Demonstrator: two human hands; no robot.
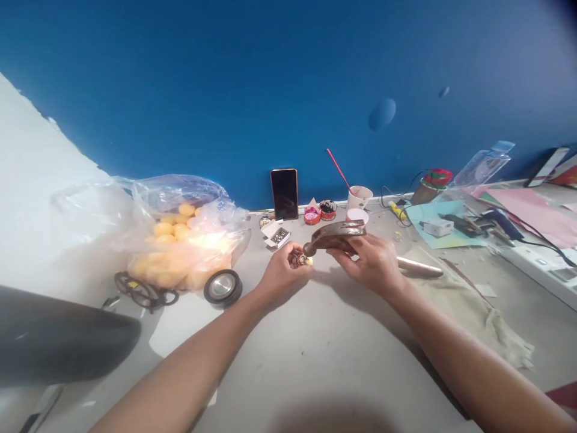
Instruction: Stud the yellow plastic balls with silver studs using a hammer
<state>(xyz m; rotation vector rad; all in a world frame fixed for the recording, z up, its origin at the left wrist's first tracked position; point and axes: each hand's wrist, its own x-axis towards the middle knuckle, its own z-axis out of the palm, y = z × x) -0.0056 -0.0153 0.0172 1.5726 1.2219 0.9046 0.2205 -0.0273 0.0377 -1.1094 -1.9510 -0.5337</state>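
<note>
My right hand (372, 261) is closed around a claw hammer (336, 234), close below its head. The hammer's metal handle (419, 266) sticks out to the right, past the hand. My left hand (288, 270) pinches a small yellow piece with shiny metal bits on it (305, 260); the fingers partly cover it and its kind is not clear. The round striking face of the hammer is just above this piece; whether they touch I cannot tell. Behind the left hand, a small open white box (274, 242) holds several little metal parts.
At the left lies a clear plastic bag of yellow balls (175, 231), with a black cable (144, 291) and a round black-rimmed disc (223, 287) nearby. A phone (284, 195) leans on the blue wall beside a paper cup (359, 197). A cloth (469, 307) lies right.
</note>
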